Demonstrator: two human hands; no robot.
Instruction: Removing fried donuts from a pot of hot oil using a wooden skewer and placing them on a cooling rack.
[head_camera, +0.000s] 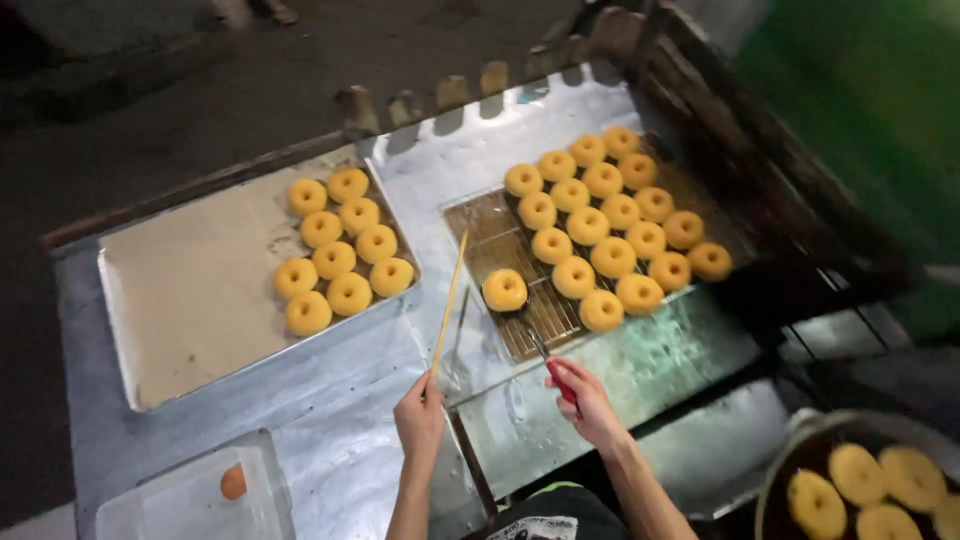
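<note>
Two hands (420, 420), two tools (450, 300)

chopstick (449, 300): long, pale yellow, upright-tilted, lower end gripped | red-handled tool (545, 355): thin metal shaft, reaches under doughnut | doughnut (504, 289): golden ring, flat, at wire rack's (520, 325) left edge

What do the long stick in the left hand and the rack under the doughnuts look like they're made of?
Long stick: probably wood or bamboo, pale tan and matte, thin and straight. Rack: metal wire grid, with fine parallel bars that glint. The left hand grips the stick's near end.
</note>
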